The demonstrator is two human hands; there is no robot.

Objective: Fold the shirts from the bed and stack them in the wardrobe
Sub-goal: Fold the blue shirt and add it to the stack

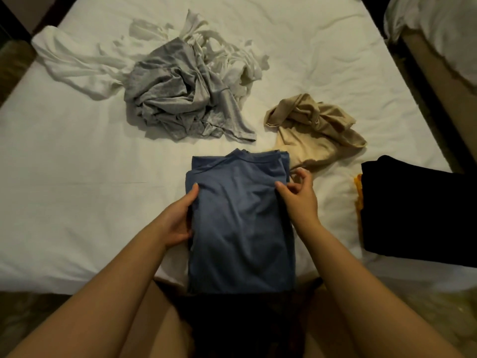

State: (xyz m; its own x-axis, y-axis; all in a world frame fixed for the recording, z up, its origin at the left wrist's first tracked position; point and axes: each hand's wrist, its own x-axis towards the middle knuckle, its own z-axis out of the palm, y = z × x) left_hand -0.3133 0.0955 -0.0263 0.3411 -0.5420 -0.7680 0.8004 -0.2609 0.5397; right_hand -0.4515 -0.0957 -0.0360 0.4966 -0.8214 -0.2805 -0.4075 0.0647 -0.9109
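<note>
Blue shirt [240,215], collar away, long axis near-to-far, left hand [178,218] fingers gripping its edge, right hand [299,198] fingers pinching it

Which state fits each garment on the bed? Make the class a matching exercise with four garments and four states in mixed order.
Garments
1. blue shirt
2. grey shirt
3. beige shirt
4. black garment

States
A. folded flat by the right edge of the bed
B. crumpled against white clothes
C. held by left hand and right hand
D. crumpled, apart from the pile

Pairs: 1-C, 2-B, 3-D, 4-A
</note>
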